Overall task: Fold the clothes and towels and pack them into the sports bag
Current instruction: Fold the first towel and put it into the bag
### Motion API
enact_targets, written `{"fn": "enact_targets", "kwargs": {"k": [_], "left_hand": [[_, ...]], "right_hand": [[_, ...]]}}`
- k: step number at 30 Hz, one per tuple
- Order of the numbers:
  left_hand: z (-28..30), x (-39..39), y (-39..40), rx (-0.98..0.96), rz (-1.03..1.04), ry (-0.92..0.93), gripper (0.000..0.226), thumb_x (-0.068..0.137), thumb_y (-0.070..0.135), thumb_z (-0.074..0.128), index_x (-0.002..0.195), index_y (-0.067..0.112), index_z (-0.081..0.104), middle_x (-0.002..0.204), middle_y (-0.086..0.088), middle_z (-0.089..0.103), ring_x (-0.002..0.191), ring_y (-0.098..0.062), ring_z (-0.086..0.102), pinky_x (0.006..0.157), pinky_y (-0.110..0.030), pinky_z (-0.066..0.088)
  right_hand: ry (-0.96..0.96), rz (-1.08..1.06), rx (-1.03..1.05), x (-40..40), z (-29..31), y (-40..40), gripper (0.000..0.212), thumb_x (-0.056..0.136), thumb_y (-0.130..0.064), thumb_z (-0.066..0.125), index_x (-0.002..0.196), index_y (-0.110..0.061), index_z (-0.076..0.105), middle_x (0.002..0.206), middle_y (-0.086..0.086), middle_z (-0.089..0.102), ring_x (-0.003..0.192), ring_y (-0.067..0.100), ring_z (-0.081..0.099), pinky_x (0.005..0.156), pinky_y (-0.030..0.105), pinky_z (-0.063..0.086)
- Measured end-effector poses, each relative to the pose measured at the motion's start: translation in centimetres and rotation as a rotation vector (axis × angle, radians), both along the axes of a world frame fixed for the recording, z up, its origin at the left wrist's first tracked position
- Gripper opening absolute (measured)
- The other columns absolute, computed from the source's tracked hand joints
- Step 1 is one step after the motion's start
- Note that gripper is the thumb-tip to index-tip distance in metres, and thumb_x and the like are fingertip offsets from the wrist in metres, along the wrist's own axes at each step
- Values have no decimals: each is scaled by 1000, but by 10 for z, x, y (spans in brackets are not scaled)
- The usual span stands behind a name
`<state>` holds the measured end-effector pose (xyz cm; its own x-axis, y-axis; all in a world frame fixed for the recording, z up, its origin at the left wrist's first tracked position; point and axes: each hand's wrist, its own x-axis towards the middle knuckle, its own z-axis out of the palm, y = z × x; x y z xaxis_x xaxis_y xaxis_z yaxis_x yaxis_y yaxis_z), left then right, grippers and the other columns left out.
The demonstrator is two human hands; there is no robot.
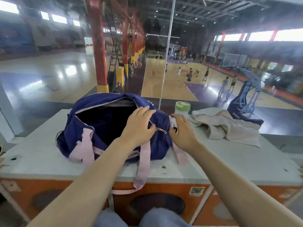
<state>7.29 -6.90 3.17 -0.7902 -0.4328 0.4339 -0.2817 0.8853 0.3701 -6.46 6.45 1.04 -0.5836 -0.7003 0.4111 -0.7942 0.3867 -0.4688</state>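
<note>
Sports bag (98, 128) on white ledge (213, 161)

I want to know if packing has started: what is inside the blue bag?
The bag is unzipped, but its inside shows only dark shadow; nothing recognisable. The left hand covers its right end. The towel lies outside.

Legible text: none. One machine-readable mark only: a QR code sticker (197, 191), white with a black pattern, on the orange front panel (164, 189) of the counter, below its pale top edge. White lettering on the navy sports bag (114, 128), far side near the zip end, too blurred to read.
</note>
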Motion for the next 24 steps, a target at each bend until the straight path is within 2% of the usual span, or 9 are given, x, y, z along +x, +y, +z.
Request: {"fn": "enact_targets", "kwargs": {"k": [4, 9, 12, 17, 20, 24], "left_hand": [[-22, -31, 43, 90, -54, 42, 55, 92, 26, 54, 145, 20, 40, 156, -2, 31, 145, -23, 21, 119, -35, 15], [-47, -53, 72, 178, -103, 26, 54, 93, 25, 50, 146, 25, 37, 156, 6, 29, 146, -18, 19, 119, -36, 15], [-63, -62, 81, 137, -137, 8, 53, 89, 24, 48, 142, 27, 42, 151, 7, 36, 143, -18, 26, 119, -40, 21], [-76, -62, 90, 13, -133, -74, 54, 94, 27, 43, 146, 31, 32, 155, 10, 26, 146, -11, 12, 121, -36, -2], [-77, -64, 91, -1, -119, -104, 55, 93, 28, 42, 146, 34, 30, 156, 12, 24, 146, -8, 9, 121, -40, -3], [-83, -66, 91, -17, -93, -119, 54, 92, 30, 42, 145, 36, 29, 155, 14, 23, 146, -7, 8, 121, -43, -4]], "right_hand": [[23, -166, 18, -42, -11, 43, 50, 86, -10, 59, 135, -11, 48, 136, 10, 49, 123, 31, 45, 102, 41, 35], [-39, -294, 107, -89, -18, 66, 56, 85, -11, 57, 140, -8, 44, 143, 14, 45, 128, 34, 42, 106, 42, 33], [-33, -384, 168, -114, -20, 71, 54, 92, -16, 51, 145, -14, 40, 149, 12, 42, 133, 36, 38, 108, 43, 29], [-153, -388, 210, -154, -33, 75, 54, 99, -19, 40, 152, -15, 29, 153, 13, 37, 140, 36, 29, 113, 42, 24], [-243, -441, 167, -175, -46, 79, 57, 100, -26, 41, 154, -15, 25, 155, 13, 33, 144, 35, 22, 114, 42, 22], [-271, -483, 256, -185, -61, 89, 80, 94, -39, 56, 157, -18, 11, 156, 15, 26, 140, 35, 32, 111, 43, 31]]}}
